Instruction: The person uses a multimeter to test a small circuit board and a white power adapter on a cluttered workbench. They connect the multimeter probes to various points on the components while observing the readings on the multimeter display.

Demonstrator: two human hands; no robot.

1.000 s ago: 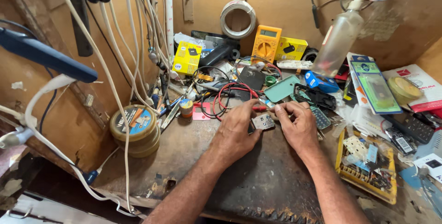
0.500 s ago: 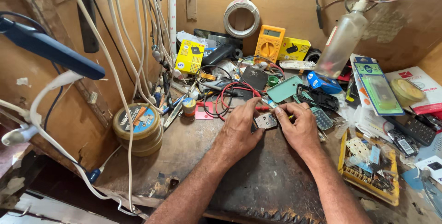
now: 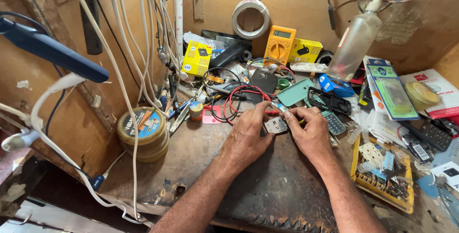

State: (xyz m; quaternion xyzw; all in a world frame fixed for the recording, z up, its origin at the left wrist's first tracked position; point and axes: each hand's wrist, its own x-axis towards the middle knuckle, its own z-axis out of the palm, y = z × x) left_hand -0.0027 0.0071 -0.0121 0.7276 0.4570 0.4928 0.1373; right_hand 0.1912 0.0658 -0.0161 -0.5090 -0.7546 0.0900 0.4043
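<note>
On bench, two hands (image 3: 279, 135) (one circuit board (image 3: 276, 126))

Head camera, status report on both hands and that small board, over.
Left hand and right hand both pinch small circuit board above the workbench. Red leads and a teal phone cover crowd behind.

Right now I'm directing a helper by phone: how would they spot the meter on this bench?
Start at the brown board back wall, under the hanging coil of white wire. The orange-yellow handheld multimeter leans there beside a yellow box. Only it has a round dial and small grey screen.
</note>
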